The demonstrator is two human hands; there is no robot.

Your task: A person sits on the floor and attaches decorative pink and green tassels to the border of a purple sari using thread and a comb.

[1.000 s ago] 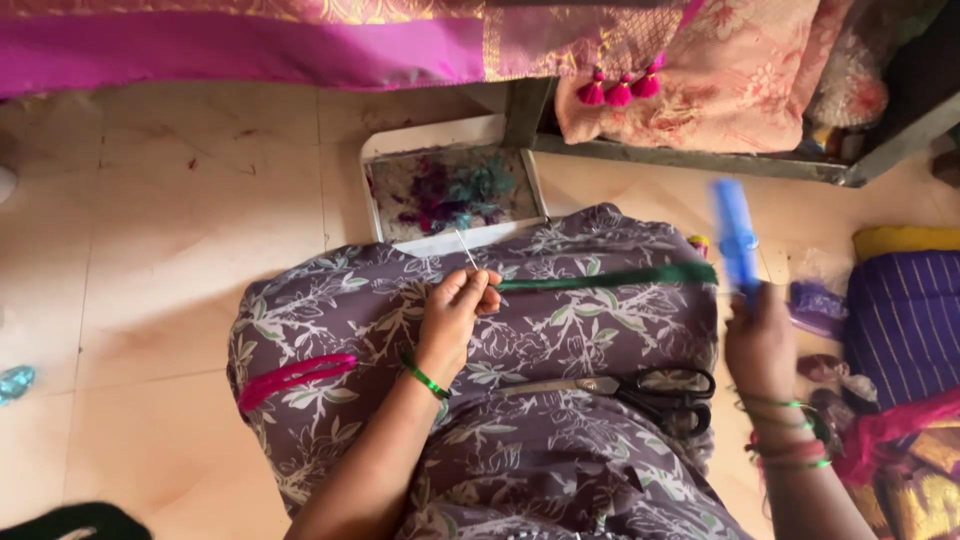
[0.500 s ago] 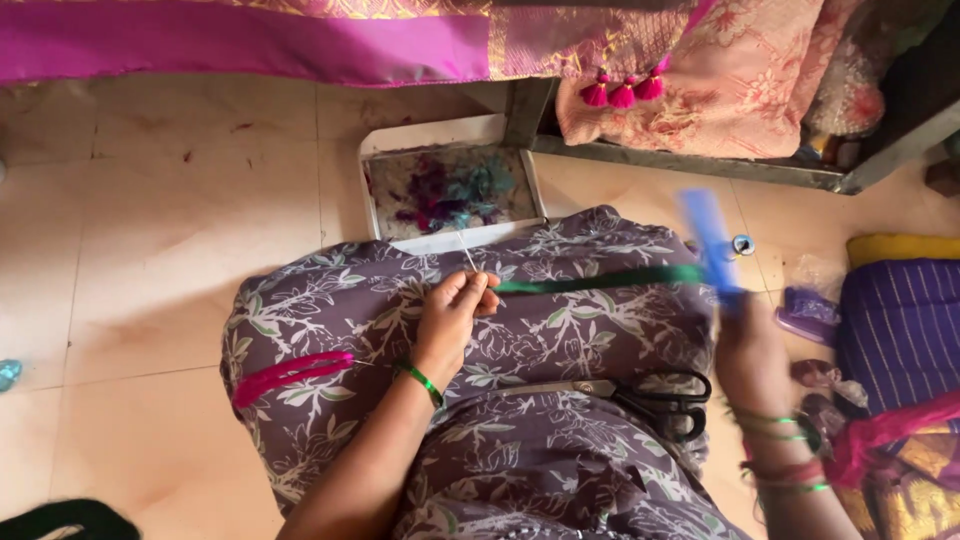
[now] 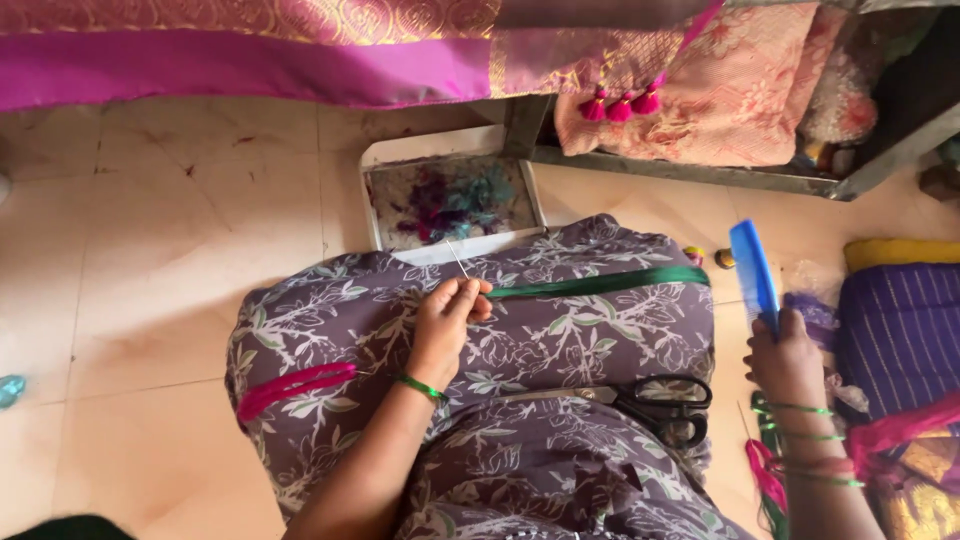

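The person is wearing a loose purple-grey garment (image 3: 560, 350) printed with pale leaves and branching stems, and it is draping in soft folds below and between both hands. A single thin green bangle (image 3: 420, 386) is circling the wrist just behind the left hand (image 3: 450, 315). Several thin green bangles (image 3: 808, 445) are stacking along the wrist behind the right hand (image 3: 785, 365). Both forearms are showing no sleeves.
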